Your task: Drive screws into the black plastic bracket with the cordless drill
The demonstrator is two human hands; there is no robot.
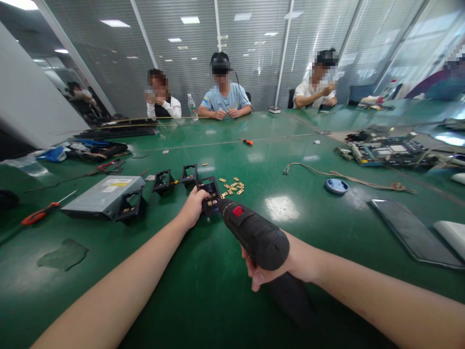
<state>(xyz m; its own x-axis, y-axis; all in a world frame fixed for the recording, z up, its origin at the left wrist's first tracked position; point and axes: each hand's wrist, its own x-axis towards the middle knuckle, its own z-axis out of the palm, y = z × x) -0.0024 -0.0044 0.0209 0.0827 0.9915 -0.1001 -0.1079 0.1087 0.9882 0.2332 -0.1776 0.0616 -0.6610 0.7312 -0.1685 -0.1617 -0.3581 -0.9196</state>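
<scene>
My left hand [195,207] is closed on the near left side of a black plastic frame [211,209] with brass-coloured fittings inside. A black cordless drill [254,232] with a red switch on top is gripped in my right hand [263,274]. Its front end points at the frame's fittings; whether the tip touches them is hidden. Just beyond the frame lies a loose pile of small brass plates [234,186]. Two similar black frames, one nearer [163,182] and one farther [189,174], stand to the left. Another black frame [131,206] leans against a silver disc drive [105,194].
An orange screwdriver [41,213] lies far left, and a second one [247,141] lies mid-table. To the right are a blue round lid [336,186], a cord [348,177], a phone-like slab [414,230] and circuit boards [388,150]. Several people sit across the green table [203,291].
</scene>
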